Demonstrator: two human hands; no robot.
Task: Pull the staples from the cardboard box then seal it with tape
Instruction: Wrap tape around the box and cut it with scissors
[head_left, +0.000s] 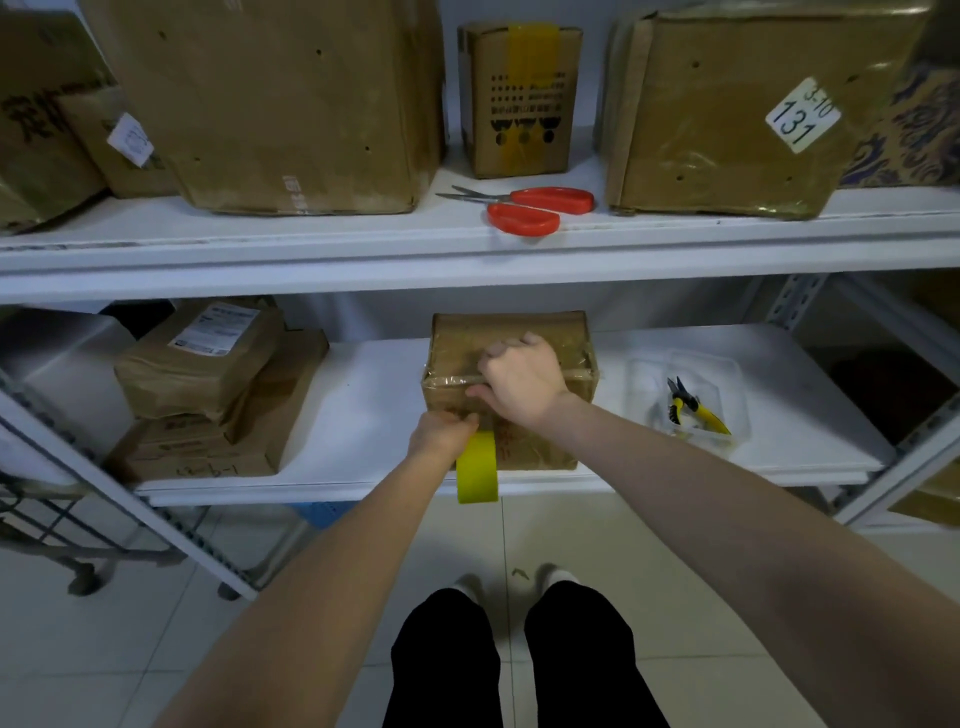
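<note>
Left hand (441, 434) gripping yellow tape roll (477, 467), right hand (519, 379) clamping brown cardboard box (540, 447): pull crooked below your fingers (506, 347) and tape could wrinkle.

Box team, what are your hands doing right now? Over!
Left hand grips yellow tape roll at cardboard box front. Right hand holds its top edge. Nothing blocking.

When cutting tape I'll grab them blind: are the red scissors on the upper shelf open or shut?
Partly open: the red scissors lie flat, with the blade tips spread apart and the handles splayed.
</note>
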